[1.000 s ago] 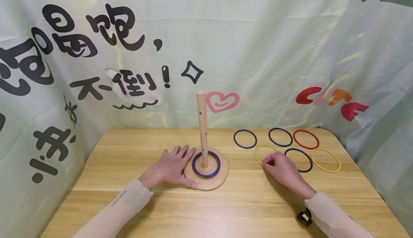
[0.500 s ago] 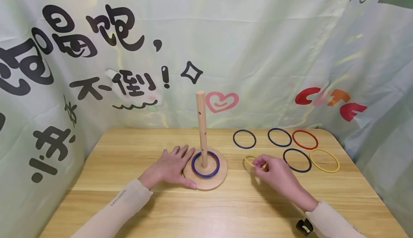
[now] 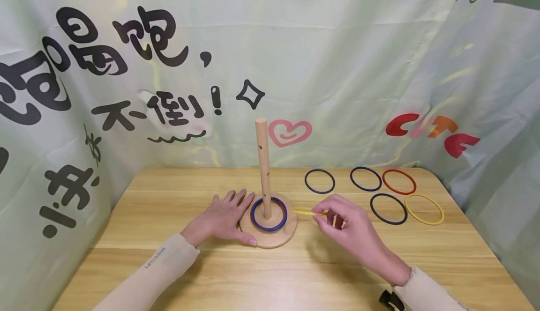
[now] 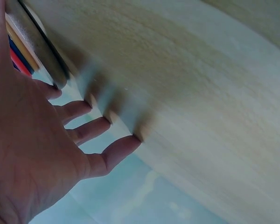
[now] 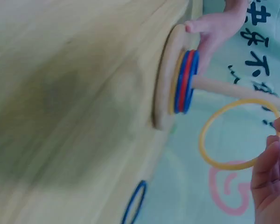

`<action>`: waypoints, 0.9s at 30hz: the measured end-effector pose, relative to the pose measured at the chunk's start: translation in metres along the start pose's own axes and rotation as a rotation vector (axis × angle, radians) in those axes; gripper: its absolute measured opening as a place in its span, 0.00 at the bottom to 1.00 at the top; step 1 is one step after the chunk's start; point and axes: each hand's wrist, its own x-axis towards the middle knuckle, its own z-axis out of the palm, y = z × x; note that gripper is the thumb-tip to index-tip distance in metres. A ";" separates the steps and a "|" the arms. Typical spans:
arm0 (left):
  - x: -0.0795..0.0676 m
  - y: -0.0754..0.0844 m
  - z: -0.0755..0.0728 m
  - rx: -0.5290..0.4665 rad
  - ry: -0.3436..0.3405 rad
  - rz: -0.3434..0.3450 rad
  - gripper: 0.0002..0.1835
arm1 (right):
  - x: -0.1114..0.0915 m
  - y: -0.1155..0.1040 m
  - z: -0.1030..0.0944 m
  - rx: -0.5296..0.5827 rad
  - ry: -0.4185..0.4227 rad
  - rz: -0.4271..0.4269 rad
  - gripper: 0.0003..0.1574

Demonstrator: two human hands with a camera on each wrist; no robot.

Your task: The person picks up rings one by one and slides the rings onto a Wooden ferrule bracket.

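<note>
A wooden peg (image 3: 262, 161) rises from a round wooden base (image 3: 274, 242). Blue, red and yellow rings lie stacked around its foot, with a blue ring (image 3: 270, 230) on top; the red ring (image 5: 182, 84) shows lower in the right wrist view. My left hand (image 3: 223, 217) has its fingers spread and rests against the left side of the base, the thumb by its front edge. Off the table, just right of the peg, my right hand (image 3: 354, 224) pinches a yellow ring (image 5: 233, 165) between thumb and fingers. That ring is seen nearly edge-on from the head and is apart from the peg.
Loose rings lie on the wooden table (image 3: 177, 283) to the right: a dark blue ring (image 3: 305, 183), two more blue ones, a red ring (image 3: 399, 194) and a second yellow ring (image 3: 443, 215). A printed curtain (image 3: 350, 67) hangs behind and at both sides.
My right hand has lifted the yellow ring off the table and carried it left towards the peg, tilting it nearly edge-on. The left hand has stayed at the base.
</note>
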 end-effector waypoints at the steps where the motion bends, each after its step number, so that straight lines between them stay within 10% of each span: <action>1: 0.000 0.000 0.000 0.000 0.002 0.002 0.74 | 0.002 -0.003 0.000 0.019 0.001 -0.023 0.22; 20: -0.003 0.002 -0.002 -0.011 0.010 0.012 0.74 | 0.073 -0.074 -0.005 0.312 0.094 -0.142 0.17; 27: -0.003 0.001 -0.002 -0.020 0.016 0.009 0.74 | 0.106 -0.089 -0.006 0.445 0.233 -0.002 0.06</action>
